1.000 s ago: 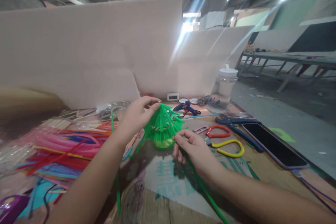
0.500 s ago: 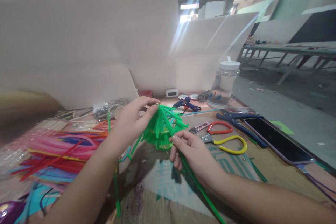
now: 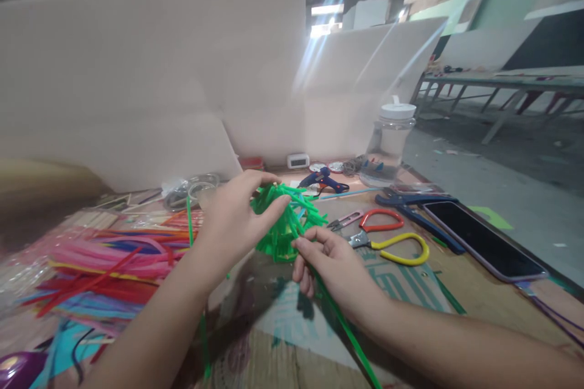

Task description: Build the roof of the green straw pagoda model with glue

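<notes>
A cone-like green pipe-cleaner piece (image 3: 279,240), made of many short strands, stands on the work surface in front of me. My left hand (image 3: 237,209) is closed around its upper left side, the thumb lying across the strands and the fingertips at the top. At its lower right, my right hand (image 3: 326,255) pinches a long green pipe cleaner (image 3: 349,331) between thumb and forefinger. That strand trails down toward the near edge. The far side of the green piece is hidden by my left hand.
Left lies a pile of coloured pipe cleaners (image 3: 104,255). To the right are yellow-and-red-handled scissors (image 3: 401,249), pink thread snips (image 3: 347,220), blue-handled pliers (image 3: 420,216) and a phone (image 3: 483,240). Behind stand a glue gun (image 3: 323,179), a small clock (image 3: 298,161) and a water bottle (image 3: 387,146).
My left thumb has shifted right and slightly down across the green strands, covering more of them. My right hand keeps its pinch, almost in the same spot.
</notes>
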`<state>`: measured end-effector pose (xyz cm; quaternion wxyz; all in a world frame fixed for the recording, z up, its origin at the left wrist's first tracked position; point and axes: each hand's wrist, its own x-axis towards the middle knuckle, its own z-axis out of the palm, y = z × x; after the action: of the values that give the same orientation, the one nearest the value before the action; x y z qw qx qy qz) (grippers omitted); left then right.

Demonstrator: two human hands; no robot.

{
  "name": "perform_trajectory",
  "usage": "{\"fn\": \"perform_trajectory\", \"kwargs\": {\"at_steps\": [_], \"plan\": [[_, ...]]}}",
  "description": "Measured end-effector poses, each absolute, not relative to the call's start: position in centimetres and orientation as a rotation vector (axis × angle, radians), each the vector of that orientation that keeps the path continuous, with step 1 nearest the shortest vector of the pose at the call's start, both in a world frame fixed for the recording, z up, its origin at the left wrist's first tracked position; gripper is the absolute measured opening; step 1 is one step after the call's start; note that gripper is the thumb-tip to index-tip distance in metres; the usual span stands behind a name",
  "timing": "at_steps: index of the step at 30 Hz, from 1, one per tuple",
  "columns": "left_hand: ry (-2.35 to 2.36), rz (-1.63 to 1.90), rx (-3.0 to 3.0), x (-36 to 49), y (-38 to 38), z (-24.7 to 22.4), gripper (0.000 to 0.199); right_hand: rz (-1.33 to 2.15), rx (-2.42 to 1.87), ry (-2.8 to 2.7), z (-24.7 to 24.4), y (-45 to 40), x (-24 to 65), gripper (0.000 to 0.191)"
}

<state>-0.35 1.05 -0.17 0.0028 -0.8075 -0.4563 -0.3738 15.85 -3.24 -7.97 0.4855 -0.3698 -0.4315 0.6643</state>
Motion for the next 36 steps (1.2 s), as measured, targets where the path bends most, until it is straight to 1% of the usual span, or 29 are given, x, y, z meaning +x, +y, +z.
{"fn": "perform_trajectory", "kwargs": {"at_steps": [10,28,36], "plan": [[-1.486,-1.239,-2.408,0.4,0.81,-0.32,0.014,1.601,-0.908,-1.07,-8.2,-3.18,15.7,0.037],[-1.497,-1.193,-2.43,0.19,0.42,0.17,0.017,1.682,-0.893,-1.089,-7.55,-3.18,15.25,0.041],[-1.497,-1.206,-2.467,-0.18,0.68,0.11,0.019,1.633,-0.952,-1.209,-7.44,-2.99,15.91,0.039]]}}
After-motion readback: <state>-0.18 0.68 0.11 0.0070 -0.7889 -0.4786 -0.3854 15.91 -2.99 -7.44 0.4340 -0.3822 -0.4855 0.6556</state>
